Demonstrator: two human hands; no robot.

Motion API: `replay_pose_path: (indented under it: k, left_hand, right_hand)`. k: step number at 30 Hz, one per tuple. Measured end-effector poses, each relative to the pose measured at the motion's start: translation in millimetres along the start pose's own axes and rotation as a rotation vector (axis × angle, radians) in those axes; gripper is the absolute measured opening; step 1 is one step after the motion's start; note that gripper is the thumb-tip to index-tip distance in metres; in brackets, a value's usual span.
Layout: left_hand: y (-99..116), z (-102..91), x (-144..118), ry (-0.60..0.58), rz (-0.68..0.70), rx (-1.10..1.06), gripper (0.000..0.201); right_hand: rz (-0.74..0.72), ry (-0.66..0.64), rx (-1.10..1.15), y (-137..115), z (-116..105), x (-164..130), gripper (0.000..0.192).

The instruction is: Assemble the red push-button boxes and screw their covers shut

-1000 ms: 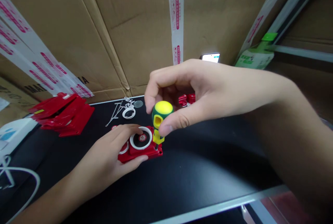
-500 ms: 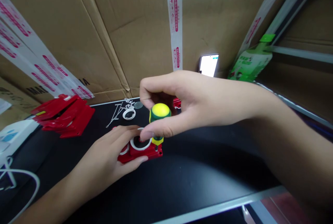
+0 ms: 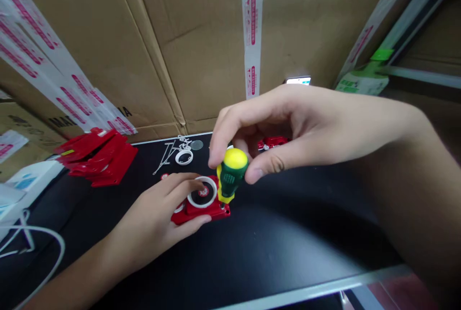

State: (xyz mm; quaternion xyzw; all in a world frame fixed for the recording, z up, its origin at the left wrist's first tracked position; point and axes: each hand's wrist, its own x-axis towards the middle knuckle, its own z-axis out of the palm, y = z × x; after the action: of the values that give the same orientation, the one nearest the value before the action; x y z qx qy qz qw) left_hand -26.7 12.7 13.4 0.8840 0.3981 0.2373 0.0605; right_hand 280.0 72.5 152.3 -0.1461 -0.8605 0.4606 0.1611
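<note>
My left hand (image 3: 162, 209) grips a red plastic part (image 3: 201, 213) lying on the black tabletop. A white ring (image 3: 215, 186) with a dark centre is set into that part, and my fingertips rest over it. A stubby screwdriver (image 3: 230, 175), green with a yellow cap, stands nearly upright, slightly tilted, with its tip at the part's right end. Around its handle curves my right hand (image 3: 277, 132), thumb on the right side and fingers on the left, holding it near the top.
Stacked red plastic parts (image 3: 104, 156) stand at the left beside a white device (image 3: 21, 180) with a cable. A loose white ring (image 3: 184, 157) and small metal pieces lie behind. Cardboard (image 3: 209, 51) walls the back, near a phone (image 3: 298, 81) and a green-capped bottle (image 3: 367, 77).
My right thumb has drawn back to the right and its fingers have loosened around the screwdriver handle, which leans a little more. The camera view has shifted slightly; my left hand keeps its hold.
</note>
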Motion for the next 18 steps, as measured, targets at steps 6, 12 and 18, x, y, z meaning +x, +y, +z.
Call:
replay_pose_path:
  k: [6,12,18]
  left_hand:
    - [-1.1,2.1,-0.4,0.049,0.082,0.037,0.032]
    - [-4.3,4.5,-4.7,0.027,0.076,0.022,0.030]
    - [-3.1,1.6,-1.8,0.030,0.104,0.042,0.027]
  right_hand:
    - [0.067,0.052,-0.095,-2.1,0.4,-0.7,0.026]
    - [0.190,0.095,-0.285,-19.3,5.4,-2.4,0.025]
    - [0.171,0.124,-0.290,-16.0,7.8,-0.1,0.026]
